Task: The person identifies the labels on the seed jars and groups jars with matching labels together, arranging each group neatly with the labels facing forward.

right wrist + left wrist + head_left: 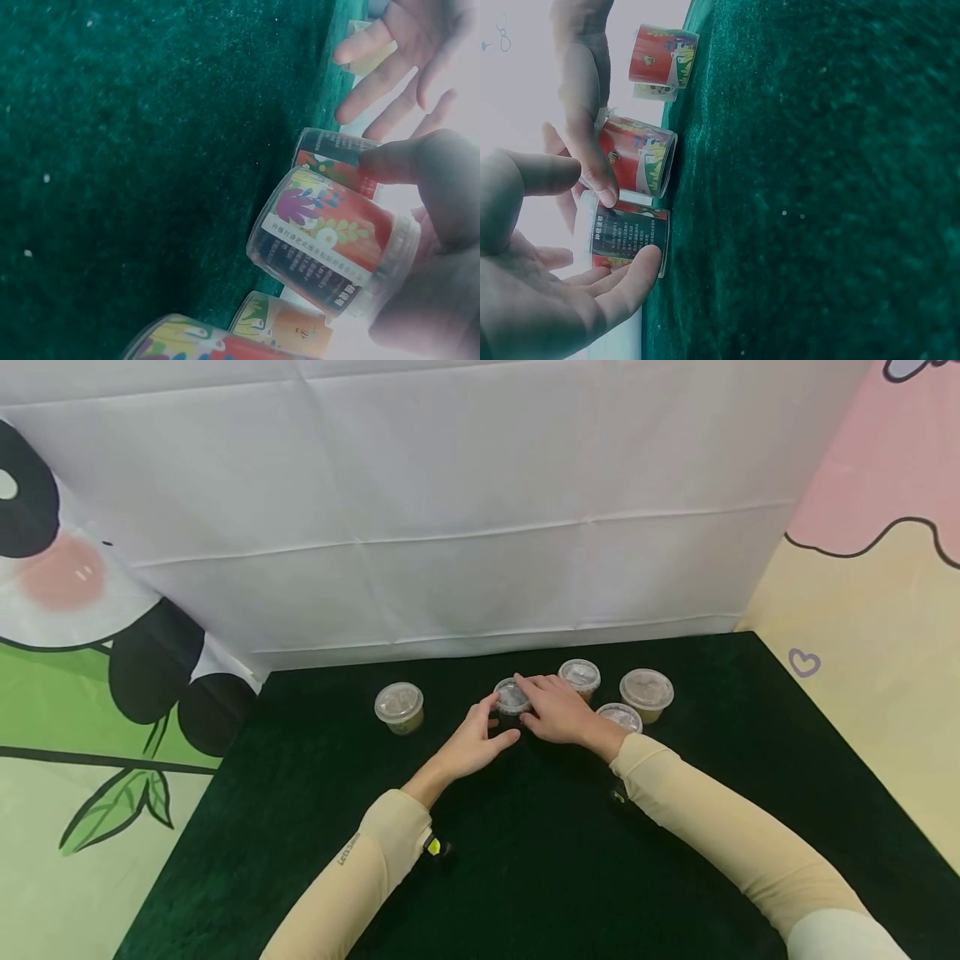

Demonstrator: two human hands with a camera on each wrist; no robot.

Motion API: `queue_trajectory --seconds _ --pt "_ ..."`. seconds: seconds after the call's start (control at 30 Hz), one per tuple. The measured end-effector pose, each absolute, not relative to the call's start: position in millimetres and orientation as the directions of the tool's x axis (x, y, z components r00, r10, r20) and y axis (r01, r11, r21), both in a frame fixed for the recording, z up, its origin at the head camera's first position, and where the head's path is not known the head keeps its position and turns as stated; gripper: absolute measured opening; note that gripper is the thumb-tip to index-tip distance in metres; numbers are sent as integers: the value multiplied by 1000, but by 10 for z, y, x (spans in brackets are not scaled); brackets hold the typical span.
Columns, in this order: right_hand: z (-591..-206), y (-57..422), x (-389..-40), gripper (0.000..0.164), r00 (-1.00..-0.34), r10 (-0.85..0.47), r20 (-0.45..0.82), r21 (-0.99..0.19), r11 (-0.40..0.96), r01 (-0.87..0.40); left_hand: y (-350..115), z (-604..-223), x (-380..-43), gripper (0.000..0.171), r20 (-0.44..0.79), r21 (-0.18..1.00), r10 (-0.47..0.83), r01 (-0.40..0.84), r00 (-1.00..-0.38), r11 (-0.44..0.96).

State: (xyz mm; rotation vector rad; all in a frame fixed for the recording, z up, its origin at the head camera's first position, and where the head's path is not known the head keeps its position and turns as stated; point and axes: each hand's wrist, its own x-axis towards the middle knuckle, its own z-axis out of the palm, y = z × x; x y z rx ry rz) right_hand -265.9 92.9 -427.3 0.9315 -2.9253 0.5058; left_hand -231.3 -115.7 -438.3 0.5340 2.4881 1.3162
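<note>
A small clear-lidded cup stands upright on dark green cloth between both hands. In the left wrist view, the same cup carries a dark label with white print. My right hand grips it from the right, thumb on the near side and fingers behind. From the left, my left hand reaches in with fingers fairly straight and thumb spread away; whether its fingertips touch the cup is unclear. Just beside my right wrist is another lidded cup, seen large with a floral label as the nearer cup in the right wrist view.
One lidded cup stands alone on the left. A further cup is behind my right hand, and a wider one stands to its right. The green cloth meets a white fabric backdrop at the back.
</note>
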Motion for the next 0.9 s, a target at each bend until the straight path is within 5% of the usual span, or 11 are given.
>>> queue_trajectory --seconds 0.9 --pt "-4052 912 -2527 67 -828 -501 253 -662 534 -526 -1329 -4102 -2184 70 98 790 448 343 -889 508"
